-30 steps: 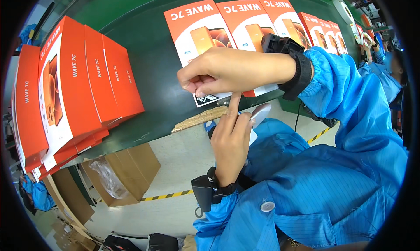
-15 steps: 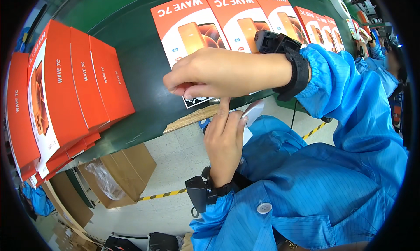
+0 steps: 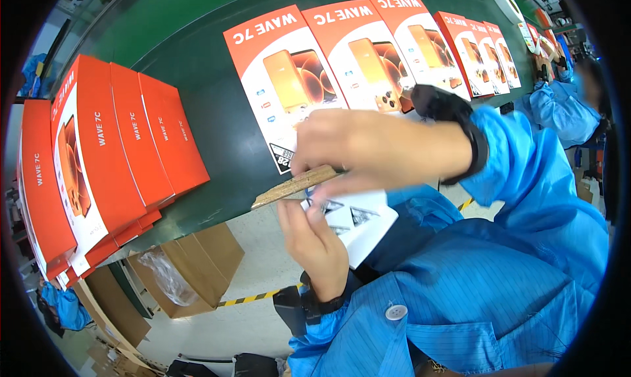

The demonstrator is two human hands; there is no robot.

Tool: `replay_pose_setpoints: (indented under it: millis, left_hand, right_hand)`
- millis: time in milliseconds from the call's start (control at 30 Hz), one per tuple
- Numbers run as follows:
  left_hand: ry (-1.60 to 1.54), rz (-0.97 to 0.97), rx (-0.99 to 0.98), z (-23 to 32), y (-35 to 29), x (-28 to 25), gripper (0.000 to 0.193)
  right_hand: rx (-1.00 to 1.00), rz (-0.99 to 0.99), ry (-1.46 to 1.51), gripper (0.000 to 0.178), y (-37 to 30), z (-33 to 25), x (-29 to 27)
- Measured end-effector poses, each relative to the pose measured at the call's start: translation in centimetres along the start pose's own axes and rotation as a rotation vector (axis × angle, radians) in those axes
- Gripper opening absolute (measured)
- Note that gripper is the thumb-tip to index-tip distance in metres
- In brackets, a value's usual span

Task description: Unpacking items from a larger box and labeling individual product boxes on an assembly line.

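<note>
My left hand (image 3: pixel 315 245) pinches a white sheet (image 3: pixel 368 222) of black-printed labels below the worn table edge, thumb on top. My right hand (image 3: pixel 374 147), smeared by motion, is over the table's near edge; its fingertips reach down to the sheet's upper edge, and I cannot make out whether they grip it. Just beyond them lies an orange-and-white phone box (image 3: pixel 289 74) with a black-and-white label (image 3: pixel 282 157) at its near corner. Part of that box is hidden behind my right hand. Two similar boxes, a middle box (image 3: pixel 358 55) and a right box (image 3: pixel 420 42), lie alongside.
Stacked orange boxes (image 3: pixel 131 140) stand at the table's left. More boxes (image 3: pixel 476 55) lie farther right, near a white roll (image 3: pixel 505 3). The green table (image 3: pixel 223 173) has a chipped wooden edge (image 3: pixel 292 185). Below is an open carton (image 3: pixel 204 262); another person (image 3: pixel 565 111) is at far right.
My right hand has drawn back from the nearest box's label corner toward the sheet. My left hand has shifted down and left, and the sheet now shows its printed face.
</note>
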State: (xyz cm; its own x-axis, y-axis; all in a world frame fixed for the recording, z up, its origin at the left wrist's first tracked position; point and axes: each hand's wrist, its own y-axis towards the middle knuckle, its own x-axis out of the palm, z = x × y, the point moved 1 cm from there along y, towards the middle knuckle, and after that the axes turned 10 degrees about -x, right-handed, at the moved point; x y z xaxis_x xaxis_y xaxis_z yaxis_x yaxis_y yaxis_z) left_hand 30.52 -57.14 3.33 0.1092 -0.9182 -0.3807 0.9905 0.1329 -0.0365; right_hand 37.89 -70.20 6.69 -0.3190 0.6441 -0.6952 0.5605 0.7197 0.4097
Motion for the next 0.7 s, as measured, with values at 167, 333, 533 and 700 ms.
replay_pose_setpoints:
  millis: [167,333,533,700]
  left_hand:
    - [-0.174,-0.099,-0.145,0.9,-0.3,-0.3,0.03]
    - [-0.442,-0.158,-0.409,1.6,-0.5,0.4,0.032]
    - [0.166,-0.183,-0.018,0.2,-1.0,0.9,0.02]
    - [0.129,-0.393,0.463,2.0,-2.0,5.9,0.011]
  right_hand:
    - [0.011,0.014,-0.105,0.016,-1.2,-2.7,0.5]
    - [-0.135,0.223,-0.014,0.014,-2.7,-2.4,0.8]
    - [0.35,0.292,0.511,0.008,-4.5,-1.0,-5.6]
    - [0.446,-0.042,0.35,0.007,-4.6,1.0,-5.0]
